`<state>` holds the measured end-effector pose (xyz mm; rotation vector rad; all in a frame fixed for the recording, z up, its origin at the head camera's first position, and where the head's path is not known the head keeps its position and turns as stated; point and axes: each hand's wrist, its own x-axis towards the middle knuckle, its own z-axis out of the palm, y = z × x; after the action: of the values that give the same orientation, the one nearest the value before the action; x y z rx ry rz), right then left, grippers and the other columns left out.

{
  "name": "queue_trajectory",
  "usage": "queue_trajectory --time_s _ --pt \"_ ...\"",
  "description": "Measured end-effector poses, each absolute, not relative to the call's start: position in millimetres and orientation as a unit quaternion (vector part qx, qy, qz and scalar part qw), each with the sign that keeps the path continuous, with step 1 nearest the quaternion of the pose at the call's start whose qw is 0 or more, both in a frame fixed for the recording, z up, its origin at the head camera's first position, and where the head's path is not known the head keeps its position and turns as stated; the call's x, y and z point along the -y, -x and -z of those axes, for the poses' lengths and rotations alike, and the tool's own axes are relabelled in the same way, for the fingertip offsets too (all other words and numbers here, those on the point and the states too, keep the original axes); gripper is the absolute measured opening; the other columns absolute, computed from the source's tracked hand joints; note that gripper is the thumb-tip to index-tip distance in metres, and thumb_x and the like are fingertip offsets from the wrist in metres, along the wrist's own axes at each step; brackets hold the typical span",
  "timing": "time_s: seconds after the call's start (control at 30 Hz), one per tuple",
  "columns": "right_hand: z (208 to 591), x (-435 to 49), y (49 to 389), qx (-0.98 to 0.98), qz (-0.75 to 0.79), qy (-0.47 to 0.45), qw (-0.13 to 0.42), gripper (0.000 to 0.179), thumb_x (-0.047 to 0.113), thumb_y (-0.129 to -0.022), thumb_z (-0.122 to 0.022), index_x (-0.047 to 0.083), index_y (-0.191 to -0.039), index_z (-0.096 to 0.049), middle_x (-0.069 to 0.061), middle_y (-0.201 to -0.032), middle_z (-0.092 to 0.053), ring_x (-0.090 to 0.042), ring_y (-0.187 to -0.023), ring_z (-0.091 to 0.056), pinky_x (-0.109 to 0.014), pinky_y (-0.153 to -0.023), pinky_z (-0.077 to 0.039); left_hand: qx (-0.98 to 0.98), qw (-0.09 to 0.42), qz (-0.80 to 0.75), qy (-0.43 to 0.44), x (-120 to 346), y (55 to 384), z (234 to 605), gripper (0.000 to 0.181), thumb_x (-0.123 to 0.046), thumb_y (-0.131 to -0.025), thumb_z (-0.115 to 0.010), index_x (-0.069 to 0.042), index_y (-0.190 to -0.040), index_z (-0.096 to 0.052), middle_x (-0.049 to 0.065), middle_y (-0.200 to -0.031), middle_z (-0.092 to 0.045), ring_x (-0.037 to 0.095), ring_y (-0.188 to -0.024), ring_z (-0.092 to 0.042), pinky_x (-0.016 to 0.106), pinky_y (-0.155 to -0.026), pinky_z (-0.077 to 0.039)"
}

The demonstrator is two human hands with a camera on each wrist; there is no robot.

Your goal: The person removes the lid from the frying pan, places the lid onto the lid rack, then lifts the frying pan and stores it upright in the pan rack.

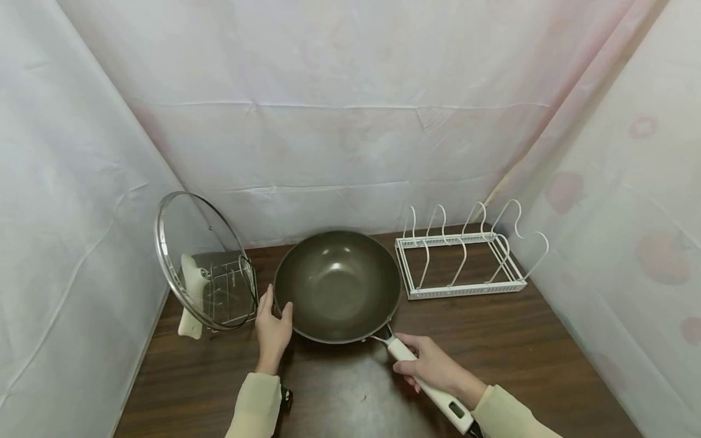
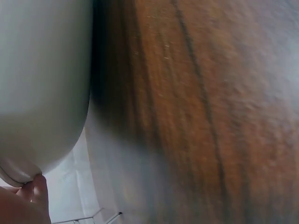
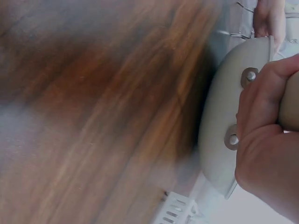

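A dark-coated wok [image 1: 336,286] with a pale outside [image 3: 224,102] and a cream handle [image 1: 432,389] is at the middle of the table. My right hand [image 1: 429,365] grips the handle close to where it joins the wok. At the wok's left side, my left hand [image 1: 274,328] holds the rim, fingers outside and thumb over the edge. In the left wrist view, fingertips [image 2: 39,189] touch the wok's pale outer wall [image 2: 42,93] near the rim. Whether the base rests fully on the table cannot be told.
On the left, a glass lid [image 1: 164,243] with a cream knob [image 1: 193,295] leans upright in a wire rack [image 1: 230,292]. A white rack [image 1: 465,292] with several curved dividers stands to the right. Pale curtains [image 1: 339,140] enclose the brown wooden table [image 1: 547,365].
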<state>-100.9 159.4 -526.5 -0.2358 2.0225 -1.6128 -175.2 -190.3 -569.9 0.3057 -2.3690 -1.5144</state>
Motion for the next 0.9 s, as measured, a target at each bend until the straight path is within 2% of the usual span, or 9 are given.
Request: queue_trajectory --time_s 0.27,0.37,0.6,0.77,0.9 --pt "499.1 -159.4 102.4 -0.768 0.581 0.112 0.246 0.082 0.007 -0.090 -0.072 -0.011 -0.157 -0.028 -0.003 -0.060 -0.057 -0.011 -0.045 -0.055 -0.033 -0.041 -0.054 0.809 0.199 0.543 -0.107 188.1 177.5 549.3 0.067 -0.007 -0.099 -0.064 -0.010 -0.160 -0.037 0.018 -0.164 -0.039 0.038 -0.155 -0.031 0.059 -0.124 -0.032" --pt "488.2 -159.9 101.3 -0.768 0.580 0.114 0.246 0.082 0.007 -0.091 -0.072 -0.010 -0.157 -0.028 -0.004 -0.062 -0.057 -0.010 -0.046 -0.055 -0.033 -0.041 -0.054 0.803 0.202 0.550 -0.105 187.0 178.7 539.4 0.066 -0.006 -0.100 -0.063 -0.011 -0.160 -0.038 0.018 -0.164 -0.038 0.038 -0.156 -0.030 0.059 -0.124 -0.032" --pt "470.2 -159.4 98.0 -0.771 0.578 0.112 0.244 0.082 0.009 -0.091 -0.073 -0.009 -0.158 -0.029 -0.005 -0.065 -0.059 -0.010 -0.049 -0.058 -0.037 -0.044 -0.057 0.784 0.216 0.574 -0.098 186.8 180.9 523.0 0.064 -0.001 -0.099 -0.062 -0.010 -0.159 -0.039 0.018 -0.164 -0.039 0.034 -0.152 -0.038 0.050 -0.123 -0.038" --pt "456.1 -159.5 97.9 -0.768 0.581 0.103 0.248 0.082 0.012 -0.091 -0.074 -0.006 -0.159 -0.030 -0.004 -0.068 -0.060 -0.010 -0.051 -0.059 -0.032 -0.045 -0.057 0.779 0.215 0.581 -0.093 186.7 181.5 505.5 0.064 -0.003 -0.100 -0.061 -0.011 -0.159 -0.039 0.018 -0.164 -0.039 0.036 -0.152 -0.039 0.051 -0.123 -0.037" --pt "445.0 -161.0 97.9 -0.768 0.583 0.111 0.241 0.083 0.013 -0.092 -0.074 -0.007 -0.158 -0.029 -0.005 -0.071 -0.060 -0.011 -0.051 -0.060 -0.035 -0.046 -0.058 0.777 0.219 0.584 -0.087 186.1 183.5 493.6 0.064 -0.005 -0.100 -0.062 -0.011 -0.159 -0.039 0.018 -0.164 -0.039 0.036 -0.151 -0.040 0.051 -0.124 -0.036"
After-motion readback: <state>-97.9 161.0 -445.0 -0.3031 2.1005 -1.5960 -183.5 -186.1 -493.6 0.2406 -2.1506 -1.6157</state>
